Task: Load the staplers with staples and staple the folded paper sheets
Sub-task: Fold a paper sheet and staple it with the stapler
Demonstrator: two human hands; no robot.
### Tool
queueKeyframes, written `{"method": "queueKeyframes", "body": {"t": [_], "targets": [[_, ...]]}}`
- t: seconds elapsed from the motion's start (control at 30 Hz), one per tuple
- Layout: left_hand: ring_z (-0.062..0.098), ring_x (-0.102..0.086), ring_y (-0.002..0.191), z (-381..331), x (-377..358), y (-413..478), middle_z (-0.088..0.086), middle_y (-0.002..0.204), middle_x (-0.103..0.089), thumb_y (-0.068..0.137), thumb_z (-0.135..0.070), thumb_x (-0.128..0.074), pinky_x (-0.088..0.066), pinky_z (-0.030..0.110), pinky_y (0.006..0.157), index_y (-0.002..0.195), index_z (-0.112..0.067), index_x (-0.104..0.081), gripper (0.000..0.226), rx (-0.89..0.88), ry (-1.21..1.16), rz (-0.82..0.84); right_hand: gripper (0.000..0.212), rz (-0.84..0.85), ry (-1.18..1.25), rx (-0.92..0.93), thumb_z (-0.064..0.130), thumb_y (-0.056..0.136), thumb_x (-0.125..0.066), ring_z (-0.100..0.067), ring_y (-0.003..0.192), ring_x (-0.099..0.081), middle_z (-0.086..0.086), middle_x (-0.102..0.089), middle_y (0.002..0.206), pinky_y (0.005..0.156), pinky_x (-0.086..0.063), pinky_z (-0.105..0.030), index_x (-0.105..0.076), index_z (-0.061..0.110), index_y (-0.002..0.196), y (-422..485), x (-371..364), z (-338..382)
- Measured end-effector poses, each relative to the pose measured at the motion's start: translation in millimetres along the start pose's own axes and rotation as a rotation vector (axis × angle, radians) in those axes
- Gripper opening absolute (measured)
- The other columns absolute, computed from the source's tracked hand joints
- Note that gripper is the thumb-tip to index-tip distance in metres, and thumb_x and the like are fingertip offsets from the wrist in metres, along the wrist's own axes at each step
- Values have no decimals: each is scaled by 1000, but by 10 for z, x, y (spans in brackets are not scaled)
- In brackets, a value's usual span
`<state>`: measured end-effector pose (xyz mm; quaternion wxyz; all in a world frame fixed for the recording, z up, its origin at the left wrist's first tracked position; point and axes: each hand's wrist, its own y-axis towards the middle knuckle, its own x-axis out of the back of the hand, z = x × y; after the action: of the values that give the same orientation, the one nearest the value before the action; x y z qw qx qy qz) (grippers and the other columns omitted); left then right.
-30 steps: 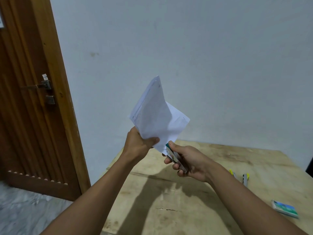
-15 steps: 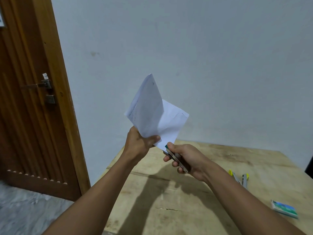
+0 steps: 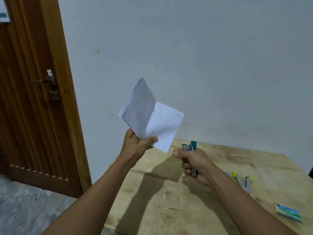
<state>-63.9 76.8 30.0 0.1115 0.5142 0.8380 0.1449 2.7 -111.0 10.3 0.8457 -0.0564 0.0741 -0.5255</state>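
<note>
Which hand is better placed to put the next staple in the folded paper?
Right, most likely. The left hand pinches the folded paper and holds it up, so it is busy. The right hand grips the green stapler, its mouth just beside the paper's lower corner.

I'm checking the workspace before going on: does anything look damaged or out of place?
The yellow-tipped stapler on the table lies splayed open in a V, not closed. The table also has a thin crack near the front. Nothing else stands out.

Folded paper [image 3: 152,122] aloft; green stapler [image 3: 189,147] beside (not touching).
</note>
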Motion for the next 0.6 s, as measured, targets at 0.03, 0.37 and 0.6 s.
{"method": "queueKeyframes", "body": {"t": [0.03,0.37,0.6], "targets": [[28,-71,92,-5,-5,-4,14,103,-71,65,-6,-77,-62,41,70,103,-11,-67,40,7,-2,-9,12,-28,29,6,12,83,-74,-8,42,-23,5,-35,55,41,-22,-21,-62,11,83,8,-10,2],[25,-72,82,409,197,-16,10,97,-73,84,-4,-71,-62,32,62,106,-6,-63,24,315,-180,-225,26,-140,-96,37,3,77,-77,-9,35,-32,6,-47,49,40,-27,-19,-55,13,68,225,-401,-187],[34,-69,93,1031,672,10,20,107,-70,73,-18,-79,-55,39,78,119,-1,-57,53,597,211,-478,44,-246,-557,-14,19,70,-73,-19,87,-62,4,-61,103,75,-48,-33,-51,22,107,418,-410,-691]]}}
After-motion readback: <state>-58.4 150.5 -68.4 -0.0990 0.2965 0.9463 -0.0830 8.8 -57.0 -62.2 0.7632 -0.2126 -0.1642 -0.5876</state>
